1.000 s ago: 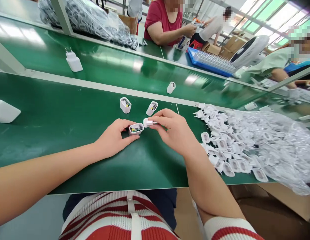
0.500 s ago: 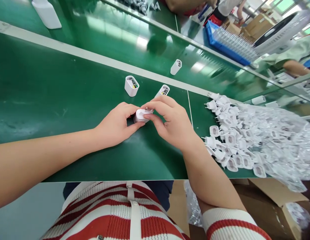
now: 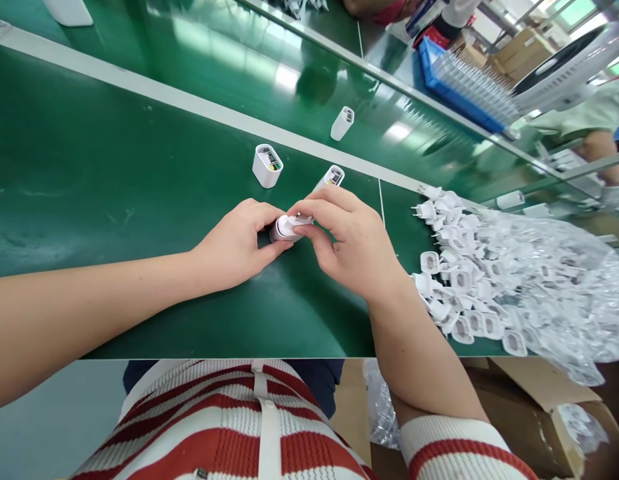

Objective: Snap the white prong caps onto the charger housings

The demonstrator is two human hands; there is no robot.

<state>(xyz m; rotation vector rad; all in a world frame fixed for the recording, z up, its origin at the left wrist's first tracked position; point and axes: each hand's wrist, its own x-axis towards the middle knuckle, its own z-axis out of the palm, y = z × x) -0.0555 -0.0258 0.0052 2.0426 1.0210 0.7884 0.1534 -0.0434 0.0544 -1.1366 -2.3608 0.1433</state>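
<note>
Between my two hands is a white charger housing [image 3: 279,233], gripped by the fingers and thumb of my left hand [image 3: 244,240]. At its upper end sits a white plug cap [image 3: 288,225], pinched between thumb and fingers of my right hand [image 3: 346,237]. A dark gap shows between cap and housing on the left side. Just beyond my right hand stands an open charger housing [image 3: 333,177], partly hidden by the fingers. Another open housing [image 3: 268,165] with circuit parts inside stands beyond my left hand.
A heap of white plug caps [image 3: 459,280] spills from a clear plastic bag [image 3: 564,280] at right. Past a pale rail [image 3: 189,107], a white housing [image 3: 342,123] stands on a shiny green strip. Farther back are a blue tray [image 3: 454,93], a fan and other people.
The housing beyond the rail has shifted left, and so has the white piece at the top left. The cap in my right hand now sits more tilted, with a gap showing. The view has shifted slightly.
</note>
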